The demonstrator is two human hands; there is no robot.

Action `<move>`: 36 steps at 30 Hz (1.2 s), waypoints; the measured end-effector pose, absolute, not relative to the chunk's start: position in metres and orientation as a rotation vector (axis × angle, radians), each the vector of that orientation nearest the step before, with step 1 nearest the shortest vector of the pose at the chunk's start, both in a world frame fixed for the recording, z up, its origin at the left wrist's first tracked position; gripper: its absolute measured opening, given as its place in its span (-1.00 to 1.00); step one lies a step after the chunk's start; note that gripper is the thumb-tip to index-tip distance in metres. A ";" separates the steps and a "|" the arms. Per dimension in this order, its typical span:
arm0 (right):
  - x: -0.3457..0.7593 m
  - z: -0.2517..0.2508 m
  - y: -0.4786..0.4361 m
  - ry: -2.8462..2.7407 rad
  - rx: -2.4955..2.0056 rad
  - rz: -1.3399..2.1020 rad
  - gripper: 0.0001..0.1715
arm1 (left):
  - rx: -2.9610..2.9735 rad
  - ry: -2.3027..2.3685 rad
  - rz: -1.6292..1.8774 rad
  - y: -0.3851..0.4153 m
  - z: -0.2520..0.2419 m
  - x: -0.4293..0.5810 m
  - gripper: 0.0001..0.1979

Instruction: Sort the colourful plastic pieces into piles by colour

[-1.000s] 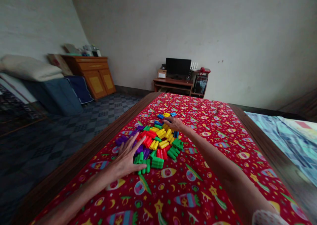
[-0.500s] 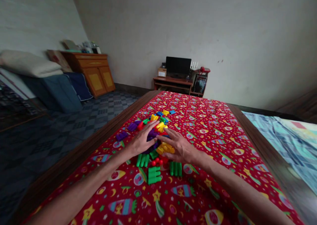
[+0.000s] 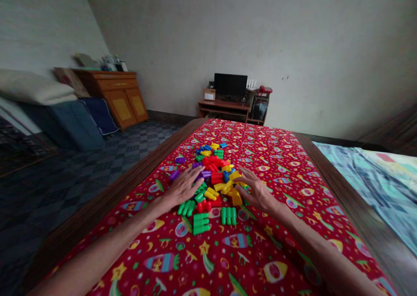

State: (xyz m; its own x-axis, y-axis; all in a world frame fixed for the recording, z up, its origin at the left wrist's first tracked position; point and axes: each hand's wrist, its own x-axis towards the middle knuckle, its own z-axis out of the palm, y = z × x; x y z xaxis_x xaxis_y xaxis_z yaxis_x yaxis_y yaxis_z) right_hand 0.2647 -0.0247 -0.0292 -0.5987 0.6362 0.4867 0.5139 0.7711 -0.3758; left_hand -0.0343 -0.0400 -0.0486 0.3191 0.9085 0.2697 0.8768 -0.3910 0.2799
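Red cloth [image 3: 247,261], yellow blocks [image 3: 227,187] beside right hand [image 3: 257,191], perhaps touching

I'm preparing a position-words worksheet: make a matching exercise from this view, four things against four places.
1. Black rectangular monitor
2. Bare left hand
3. Bare right hand
4. Red patterned cloth

A. Beside purple ridged plastic blocks
B. Spread beneath all the blocks
C. On the brown wooden desk
D. Beside yellow ridged plastic blocks

Pairs: 1-C, 2-A, 3-D, 4-B

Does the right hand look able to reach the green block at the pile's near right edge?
Probably yes: the right hand is close, nothing covers the green block, and red cloth borders its near side.
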 end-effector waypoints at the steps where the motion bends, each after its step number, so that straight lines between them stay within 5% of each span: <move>1: 0.271 -0.029 -0.023 -2.275 -0.915 0.314 -0.62 | 2.499 1.608 0.593 -0.044 -0.045 -0.024 -0.40; 10: 0.286 -0.042 -0.057 -2.602 -0.752 0.148 -0.14 | 2.928 1.245 0.417 -0.121 -0.039 -0.020 -0.27; 18: 0.274 -0.058 -0.018 -2.365 -1.025 0.034 -0.45 | 2.871 1.417 0.664 -0.033 -0.050 0.018 -0.35; 28: 0.332 -0.064 0.052 -1.928 -1.316 0.284 -0.43 | 2.105 2.171 0.918 0.045 -0.039 -0.063 -0.41; 36: 0.283 -0.069 0.100 -1.763 -1.246 0.422 -0.37 | 2.058 1.738 0.779 0.124 -0.044 -0.016 -0.31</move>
State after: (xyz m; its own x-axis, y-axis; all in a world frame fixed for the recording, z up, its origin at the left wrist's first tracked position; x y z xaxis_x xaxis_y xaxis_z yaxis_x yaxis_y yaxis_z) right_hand 0.2826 0.1004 -0.0689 -0.0785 0.8762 0.4755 0.5658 0.4319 -0.7024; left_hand -0.0162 0.1237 -0.0439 0.1031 0.9762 0.1907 0.7923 -0.1965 0.5776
